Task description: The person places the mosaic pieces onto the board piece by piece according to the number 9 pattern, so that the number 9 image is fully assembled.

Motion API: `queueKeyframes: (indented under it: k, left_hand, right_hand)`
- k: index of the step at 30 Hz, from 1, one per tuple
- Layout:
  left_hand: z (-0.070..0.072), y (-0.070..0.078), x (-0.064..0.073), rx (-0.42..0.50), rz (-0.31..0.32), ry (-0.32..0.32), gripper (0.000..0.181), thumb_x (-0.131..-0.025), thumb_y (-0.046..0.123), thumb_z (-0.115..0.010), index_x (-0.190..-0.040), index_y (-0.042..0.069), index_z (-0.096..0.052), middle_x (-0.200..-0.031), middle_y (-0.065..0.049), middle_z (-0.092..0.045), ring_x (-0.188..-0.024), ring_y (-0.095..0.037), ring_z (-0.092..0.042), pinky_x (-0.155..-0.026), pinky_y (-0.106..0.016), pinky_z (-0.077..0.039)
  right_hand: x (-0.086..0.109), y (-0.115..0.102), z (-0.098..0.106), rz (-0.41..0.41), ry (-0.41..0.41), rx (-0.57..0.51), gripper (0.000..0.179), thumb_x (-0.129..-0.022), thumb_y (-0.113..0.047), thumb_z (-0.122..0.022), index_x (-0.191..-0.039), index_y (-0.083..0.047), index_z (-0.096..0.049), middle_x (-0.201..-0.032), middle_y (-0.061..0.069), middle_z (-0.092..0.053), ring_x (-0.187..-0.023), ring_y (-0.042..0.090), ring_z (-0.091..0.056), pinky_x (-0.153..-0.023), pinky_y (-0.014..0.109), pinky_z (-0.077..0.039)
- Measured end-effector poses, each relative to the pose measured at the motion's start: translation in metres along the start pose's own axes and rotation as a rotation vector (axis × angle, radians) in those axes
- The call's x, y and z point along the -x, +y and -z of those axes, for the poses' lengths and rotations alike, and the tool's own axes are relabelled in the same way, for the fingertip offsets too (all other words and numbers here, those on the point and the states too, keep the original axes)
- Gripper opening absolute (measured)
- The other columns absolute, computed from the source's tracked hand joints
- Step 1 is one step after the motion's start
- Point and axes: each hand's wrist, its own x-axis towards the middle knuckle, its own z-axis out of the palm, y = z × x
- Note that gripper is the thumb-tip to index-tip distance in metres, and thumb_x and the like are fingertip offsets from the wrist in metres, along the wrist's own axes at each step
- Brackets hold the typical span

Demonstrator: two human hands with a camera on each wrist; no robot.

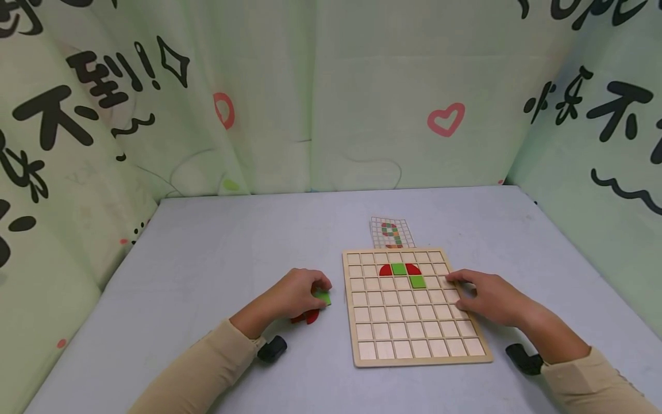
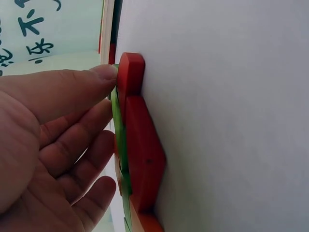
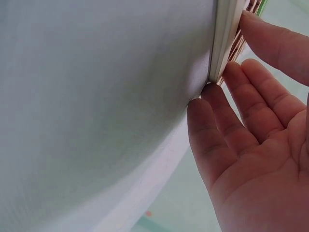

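My left hand pinches a green tile between thumb and fingers, left of the board. Red pieces lie beneath that hand; the left wrist view shows red blocks edge-on beside the thumb, with more green pieces behind them. At the right rests a wooden grid board. In its upper rows are two red rounded pieces with a green square between, and another green square one row down. My right hand touches the board's right edge with loosely extended fingers.
A printed grid card with a coloured pattern lies behind the board, partly covered by its far edge. The white table ends at a pale green curtain around the back and sides. Black wrist cameras sit at both cuffs.
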Motion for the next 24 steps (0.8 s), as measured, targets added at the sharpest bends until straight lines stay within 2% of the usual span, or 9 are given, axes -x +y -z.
queueKeyframes:
  k: [12,19,24]
  left_hand:
    - [-0.002,0.0007,-0.0028,-0.015,-0.007,0.005,0.022,-0.085,0.007,-0.078,-0.106,0.011,-0.07,-0.095,0.006,-0.065,-0.089,-0.014,-0.057,-0.083,-0.031,-0.05]
    - [-0.0018,0.0025,-0.004,-0.023,0.037,0.009,0.024,-0.085,0.011,-0.08,-0.106,0.011,-0.07,-0.092,0.006,-0.063,-0.086,-0.014,-0.056,-0.078,-0.029,-0.05]
    - [-0.0027,0.0025,-0.0059,-0.03,0.042,0.013,0.022,-0.086,0.011,-0.079,-0.106,0.011,-0.07,-0.09,0.006,-0.063,-0.084,-0.014,-0.055,-0.075,-0.029,-0.05]
  right_hand:
    - [-0.0002,0.0005,-0.0006,0.001,0.001,0.007,0.053,-0.087,-0.016,-0.074,-0.134,-0.001,-0.057,-0.138,0.031,-0.05,-0.119,0.049,-0.053,-0.094,0.062,-0.044]
    - [0.0004,-0.0009,0.0,-0.002,0.001,0.013,0.052,-0.087,-0.017,-0.074,-0.134,-0.001,-0.057,-0.138,0.031,-0.05,-0.119,0.049,-0.052,-0.094,0.062,-0.043]
    - [0.0008,-0.0014,0.0002,-0.003,0.001,0.015,0.052,-0.087,-0.017,-0.074,-0.134,-0.001,-0.057,-0.137,0.031,-0.051,-0.119,0.049,-0.052,-0.094,0.062,-0.043]
